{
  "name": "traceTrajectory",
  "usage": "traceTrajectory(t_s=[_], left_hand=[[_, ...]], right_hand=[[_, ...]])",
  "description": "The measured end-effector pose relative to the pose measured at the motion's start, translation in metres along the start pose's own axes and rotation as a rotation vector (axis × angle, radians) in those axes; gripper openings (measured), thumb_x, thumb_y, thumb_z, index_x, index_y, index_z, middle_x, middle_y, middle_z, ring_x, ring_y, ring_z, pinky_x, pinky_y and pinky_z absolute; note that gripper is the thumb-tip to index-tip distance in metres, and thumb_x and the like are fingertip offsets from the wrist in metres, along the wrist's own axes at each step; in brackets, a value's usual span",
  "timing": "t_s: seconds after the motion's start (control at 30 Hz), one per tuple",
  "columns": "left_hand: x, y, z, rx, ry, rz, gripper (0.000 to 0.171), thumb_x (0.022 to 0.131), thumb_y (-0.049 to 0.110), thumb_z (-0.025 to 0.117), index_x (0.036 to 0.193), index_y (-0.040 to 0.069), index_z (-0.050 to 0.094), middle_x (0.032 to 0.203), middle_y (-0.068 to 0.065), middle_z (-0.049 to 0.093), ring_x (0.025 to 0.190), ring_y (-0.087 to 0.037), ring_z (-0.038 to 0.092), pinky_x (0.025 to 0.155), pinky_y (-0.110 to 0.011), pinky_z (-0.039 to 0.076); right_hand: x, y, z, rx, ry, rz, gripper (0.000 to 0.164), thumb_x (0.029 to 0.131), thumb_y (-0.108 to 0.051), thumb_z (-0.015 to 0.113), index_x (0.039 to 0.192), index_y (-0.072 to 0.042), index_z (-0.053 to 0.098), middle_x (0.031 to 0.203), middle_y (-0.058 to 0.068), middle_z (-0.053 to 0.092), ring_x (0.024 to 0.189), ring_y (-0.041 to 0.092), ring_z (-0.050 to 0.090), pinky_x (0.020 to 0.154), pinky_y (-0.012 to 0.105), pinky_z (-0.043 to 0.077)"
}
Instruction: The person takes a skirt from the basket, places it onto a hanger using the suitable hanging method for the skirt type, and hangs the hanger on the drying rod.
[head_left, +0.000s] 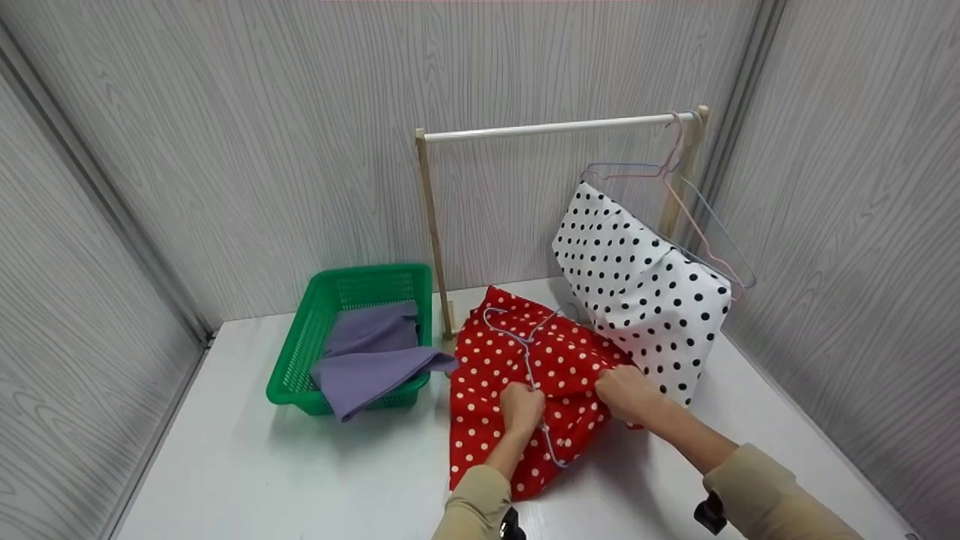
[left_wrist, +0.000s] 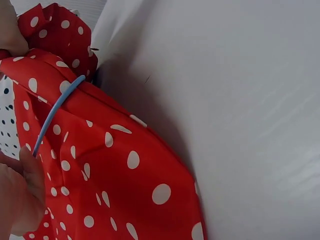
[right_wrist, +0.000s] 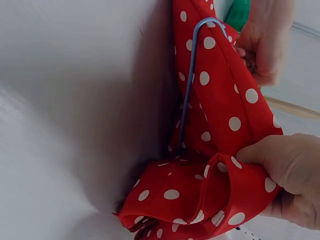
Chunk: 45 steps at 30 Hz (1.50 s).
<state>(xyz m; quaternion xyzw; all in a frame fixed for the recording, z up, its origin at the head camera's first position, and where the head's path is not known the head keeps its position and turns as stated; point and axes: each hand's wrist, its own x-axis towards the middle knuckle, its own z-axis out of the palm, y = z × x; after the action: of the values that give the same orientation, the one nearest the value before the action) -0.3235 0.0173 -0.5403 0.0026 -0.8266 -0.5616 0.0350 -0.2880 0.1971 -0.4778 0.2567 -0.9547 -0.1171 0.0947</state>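
Green basket (head_left: pixel 375 273), left of frame, holds purple cloth (head_left: pixel 375 371). Left hand (head_left: pixel 523 409), lower centre, clamped on blue hanger (left_wrist: pixel 53 110) lying over red dotted cloth (head_left: pixel 486 371), mid-frame. Right hand (head_left: pixel 628 391), right of centre, pinches a fold of it. White dotted cloth (head_left: pixel 637 277) hangs at right. Step looks like fitting hanger into red dotted cloth; next move likely calls for drawing cloth over hanger's end.

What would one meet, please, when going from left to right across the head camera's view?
Green basket → the rack's left post → red polka-dot cloth → white polka-dot cloth.
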Motion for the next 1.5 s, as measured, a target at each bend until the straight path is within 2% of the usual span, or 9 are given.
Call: traceTrajectory(t_s=[0.23,0.4,0.67,0.83,0.97,1.07,1.23,1.37,1.5], left_hand=[[-0.002,-0.004,-0.004,0.012,0.006,0.001,0.042,0.078,0.000,0.056,0.046,0.015,0.034,0.042,0.008,0.024,0.037,-0.008,0.022,0.037,-0.021,0.020],[-0.001,0.000,-0.010,0.043,-0.019,0.044,0.041,0.078,-0.001,0.056,0.046,0.015,0.034,0.041,0.008,0.025,0.036,-0.007,0.022,0.035,-0.021,0.019],[0.008,0.024,-0.026,0.110,-0.081,0.189,0.042,0.076,-0.006,0.051,0.046,0.015,0.029,0.043,0.008,0.018,0.039,-0.007,0.011,0.037,-0.021,0.013],[0.015,0.038,-0.039,0.172,-0.088,0.229,0.043,0.076,-0.005,0.051,0.045,0.015,0.030,0.041,0.008,0.017,0.039,-0.006,0.010,0.037,-0.021,0.013],[0.018,0.047,-0.046,0.201,-0.080,0.263,0.043,0.076,-0.005,0.050,0.044,0.016,0.030,0.039,0.009,0.017,0.037,-0.005,0.011,0.037,-0.021,0.013],[0.019,0.052,-0.049,0.213,-0.075,0.315,0.044,0.076,-0.005,0.050,0.045,0.016,0.028,0.041,0.009,0.015,0.039,-0.006,0.010,0.038,-0.021,0.013],[0.020,0.058,-0.051,0.219,-0.069,0.404,0.046,0.080,-0.002,0.052,0.046,0.016,0.027,0.043,0.009,0.016,0.038,-0.004,0.012,0.038,-0.019,0.014],[0.022,0.060,-0.054,0.201,-0.047,0.420,0.046,0.082,-0.002,0.053,0.046,0.016,0.029,0.040,0.009,0.022,0.035,-0.003,0.019,0.037,-0.018,0.015],[0.025,0.059,-0.059,0.227,-0.013,0.430,0.047,0.081,-0.002,0.054,0.045,0.016,0.029,0.041,0.008,0.021,0.037,-0.004,0.018,0.039,-0.018,0.015]], right_hand=[[-0.001,0.016,-0.003,0.002,0.049,0.042,0.021,0.072,0.002,0.068,0.059,-0.003,0.052,0.054,0.005,0.043,0.046,0.016,0.039,0.044,0.027,0.039],[-0.006,0.017,0.003,-0.003,0.009,0.045,0.020,0.075,-0.001,0.068,0.061,-0.003,0.054,0.054,0.005,0.043,0.046,0.016,0.038,0.045,0.028,0.040],[-0.019,-0.015,0.033,-0.213,-0.106,-0.013,0.020,0.075,-0.020,0.072,0.068,-0.003,0.064,0.069,0.010,0.049,0.056,0.023,0.050,0.050,0.034,0.046],[-0.020,-0.042,0.050,-0.221,-0.113,-0.015,0.016,0.074,-0.016,0.070,0.068,-0.002,0.065,0.068,0.012,0.050,0.059,0.024,0.052,0.051,0.036,0.048],[-0.012,-0.048,0.055,-0.208,-0.111,0.005,0.015,0.075,-0.014,0.069,0.067,-0.002,0.065,0.067,0.011,0.050,0.060,0.024,0.053,0.052,0.037,0.049],[-0.007,-0.042,0.055,-0.069,-0.192,0.028,0.016,0.076,-0.016,0.068,0.073,-0.002,0.064,0.075,0.012,0.051,0.068,0.027,0.054,0.060,0.041,0.049],[0.000,-0.025,0.044,0.380,-0.320,0.068,0.031,0.076,-0.029,0.070,0.089,-0.001,0.064,0.087,0.008,0.051,0.079,0.024,0.051,0.071,0.042,0.046],[0.011,-0.017,0.034,0.634,-0.223,0.086,0.045,0.077,-0.031,0.070,0.109,0.000,0.063,0.097,0.006,0.055,0.082,0.018,0.051,0.074,0.038,0.046],[0.026,-0.018,0.032,0.724,-0.051,0.167,0.060,0.075,-0.022,0.070,0.128,-0.002,0.050,0.118,0.015,0.047,0.095,0.024,0.051,0.081,0.041,0.046]])
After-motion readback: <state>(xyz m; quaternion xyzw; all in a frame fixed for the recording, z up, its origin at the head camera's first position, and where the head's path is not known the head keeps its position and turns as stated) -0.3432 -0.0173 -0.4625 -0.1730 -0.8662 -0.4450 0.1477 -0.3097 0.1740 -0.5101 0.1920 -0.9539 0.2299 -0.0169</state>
